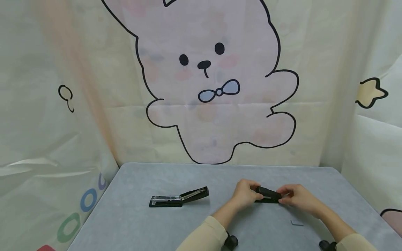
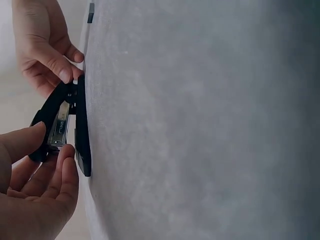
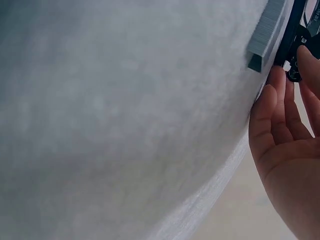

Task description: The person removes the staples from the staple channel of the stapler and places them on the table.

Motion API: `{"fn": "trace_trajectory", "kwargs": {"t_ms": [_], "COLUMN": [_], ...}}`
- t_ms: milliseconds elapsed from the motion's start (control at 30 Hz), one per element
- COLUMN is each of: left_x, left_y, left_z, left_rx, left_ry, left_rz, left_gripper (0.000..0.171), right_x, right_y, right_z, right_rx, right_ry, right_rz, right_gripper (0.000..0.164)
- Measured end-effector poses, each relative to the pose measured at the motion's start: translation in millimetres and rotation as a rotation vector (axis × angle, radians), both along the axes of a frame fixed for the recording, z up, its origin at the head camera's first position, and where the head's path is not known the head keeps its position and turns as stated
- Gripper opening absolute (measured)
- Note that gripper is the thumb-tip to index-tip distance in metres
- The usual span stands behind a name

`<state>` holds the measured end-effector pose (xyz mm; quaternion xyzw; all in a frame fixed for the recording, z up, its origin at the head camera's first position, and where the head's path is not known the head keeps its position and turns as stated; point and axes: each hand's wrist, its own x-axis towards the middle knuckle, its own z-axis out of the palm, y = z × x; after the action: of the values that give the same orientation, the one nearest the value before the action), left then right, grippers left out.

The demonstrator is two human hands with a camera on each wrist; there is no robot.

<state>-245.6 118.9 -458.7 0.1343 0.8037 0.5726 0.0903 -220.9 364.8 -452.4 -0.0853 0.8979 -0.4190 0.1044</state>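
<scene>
Both hands hold a black stapler (image 1: 267,192) at the right of the table. My left hand (image 1: 246,193) pinches the front end of its upper part between thumb and fingers. At the hinge end, my right hand (image 1: 295,196) grips with thumb and fingertips. The left wrist view shows the stapler (image 2: 82,130) with its upper part and metal magazine (image 2: 60,122) tilted away from the base, a gap between them. A strip of staples (image 3: 266,35) lies on the table close to the right hand. Part of the stapler is hidden behind the fingers.
A second black stapler (image 1: 166,201), its top swung back and its metal channel exposed, lies on the left part of the grey cloth-covered table (image 1: 138,230). Behind the table hangs a pale curtain (image 1: 311,139) with a cartoon bear; more curtain flanks both sides.
</scene>
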Motion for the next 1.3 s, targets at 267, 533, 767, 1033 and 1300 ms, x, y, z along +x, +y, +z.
{"fn": "trace_trajectory", "kwargs": {"t_ms": [267, 533, 767, 1033, 1300], "left_x": [3.0, 10.1, 18.4, 27.7, 37.0], "left_y": [-6.8, -18.5, -33.6, -50.9, -72.3], "left_z": [4.2, 14.9, 24.6, 31.7, 31.5], "left_rx": [0.042, 0.059, 0.058, 0.055, 0.066], "left_ry": [-0.026, -0.011, 0.018, 0.043, 0.030], "left_rz": [-0.012, -0.049, -0.100, -0.153, -0.176], "left_gripper": [0.035, 0.034, 0.033, 0.033, 0.031], "right_x": [6.2, 14.4, 25.2, 36.3, 43.7], "right_y": [-3.3, -7.2, -14.0, -23.3, -40.7], "right_z": [6.0, 15.9, 23.4, 30.1, 37.2], "right_rx": [-0.017, -0.045, -0.075, -0.070, -0.098], "right_ry": [0.028, 0.009, 0.015, 0.044, 0.029], "right_rz": [0.024, 0.058, 0.101, 0.131, 0.166], "right_gripper": [0.034, 0.035, 0.034, 0.035, 0.033]}}
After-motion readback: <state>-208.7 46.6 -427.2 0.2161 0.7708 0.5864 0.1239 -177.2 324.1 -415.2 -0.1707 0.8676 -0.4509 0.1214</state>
